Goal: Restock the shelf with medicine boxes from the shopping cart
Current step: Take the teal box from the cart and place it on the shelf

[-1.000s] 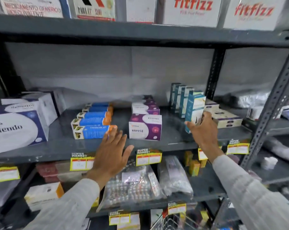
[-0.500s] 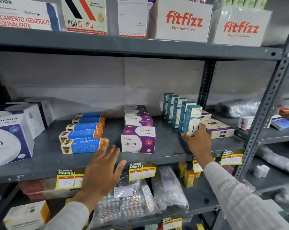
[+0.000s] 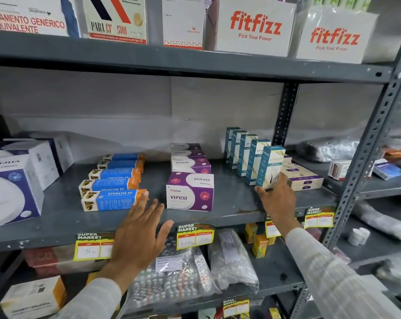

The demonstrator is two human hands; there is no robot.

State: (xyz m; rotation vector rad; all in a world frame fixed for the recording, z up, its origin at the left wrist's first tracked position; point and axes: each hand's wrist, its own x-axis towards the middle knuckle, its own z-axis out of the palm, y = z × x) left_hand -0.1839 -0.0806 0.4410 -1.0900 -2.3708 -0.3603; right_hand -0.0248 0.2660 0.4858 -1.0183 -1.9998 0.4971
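On the grey middle shelf (image 3: 56, 217) a row of tall teal and white medicine boxes stands upright at the right. My right hand (image 3: 276, 199) grips the base of the front teal box (image 3: 270, 164), which rests on the shelf. My left hand (image 3: 139, 236) hovers open over the shelf's front edge, fingers spread, its fingertip touching the orange end of the nearest blue Vivalyn box (image 3: 112, 200). A purple and white Viresi box (image 3: 190, 192) stands between my hands, with more behind it. The shopping cart is out of view.
Large white and blue boxes (image 3: 13, 189) fill the shelf's left end. Flat cream boxes (image 3: 303, 178) lie right of the teal row, beside the perforated upright (image 3: 369, 143). Fitfizz cartons (image 3: 254, 26) sit on the shelf above. Bagged blister packs (image 3: 171, 279) lie below.
The view has tilted up, so the shelf sits lower in frame. My right hand stays on the front teal box, settling it upright. My left hand keeps hovering by the blue boxes.
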